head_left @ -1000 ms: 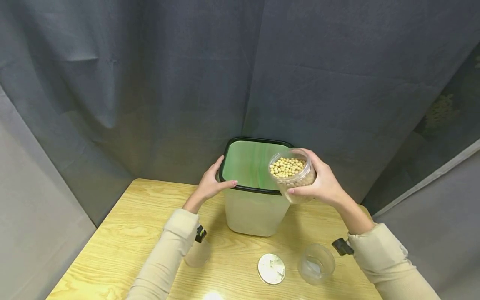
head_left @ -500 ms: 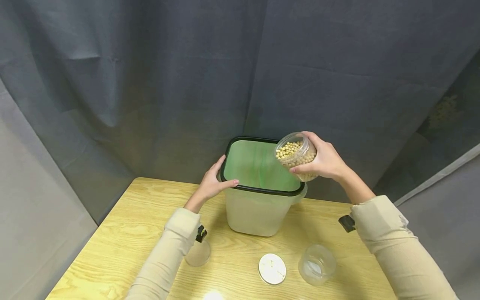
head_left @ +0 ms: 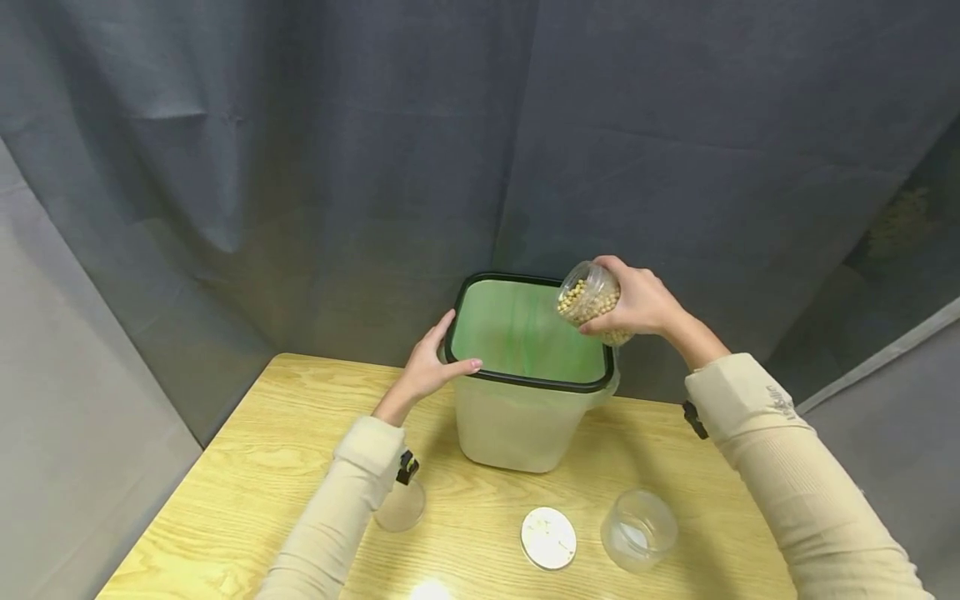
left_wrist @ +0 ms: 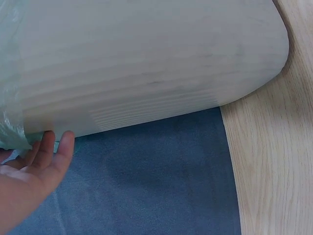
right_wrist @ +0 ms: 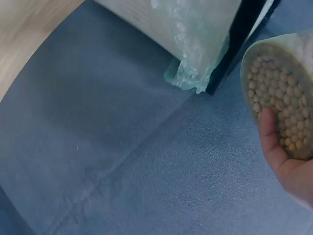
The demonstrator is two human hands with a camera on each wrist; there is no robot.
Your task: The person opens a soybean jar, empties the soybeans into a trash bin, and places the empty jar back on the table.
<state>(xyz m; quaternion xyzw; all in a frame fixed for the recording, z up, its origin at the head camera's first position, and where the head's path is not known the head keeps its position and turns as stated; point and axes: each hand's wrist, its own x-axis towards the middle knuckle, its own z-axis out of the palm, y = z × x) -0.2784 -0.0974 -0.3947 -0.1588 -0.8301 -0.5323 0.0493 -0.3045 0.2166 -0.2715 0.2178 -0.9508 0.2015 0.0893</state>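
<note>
A whitish trash bin [head_left: 513, 425] with a black rim and a green plastic bag liner [head_left: 517, 329] stands at the back of the table. My left hand [head_left: 427, 365] holds its left front corner, thumb over the rim and fingers along the outside. In the left wrist view those fingers [left_wrist: 61, 154] are by the liner's overhanging edge. My right hand [head_left: 637, 302] grips a clear plastic jar [head_left: 588, 293] of yellow soybeans [head_left: 573, 302]. The jar is tilted, mouth to the left, above the bin's right side. Through its base, the right wrist view shows soybeans [right_wrist: 281, 98] and one finger.
On the wooden table [head_left: 247, 467] lie a round whitish lid [head_left: 548, 538] and a clear round disc [head_left: 401, 505] near the left sleeve. An uncovered clear jar [head_left: 639, 531] stands at the right front. A dark curtain [head_left: 375, 183] hangs close behind the bin.
My right hand has raised the jar of soybeans from the bin's right front corner, away from me, and tipped it further to the left. The left hand has stayed on the bin's rim.
</note>
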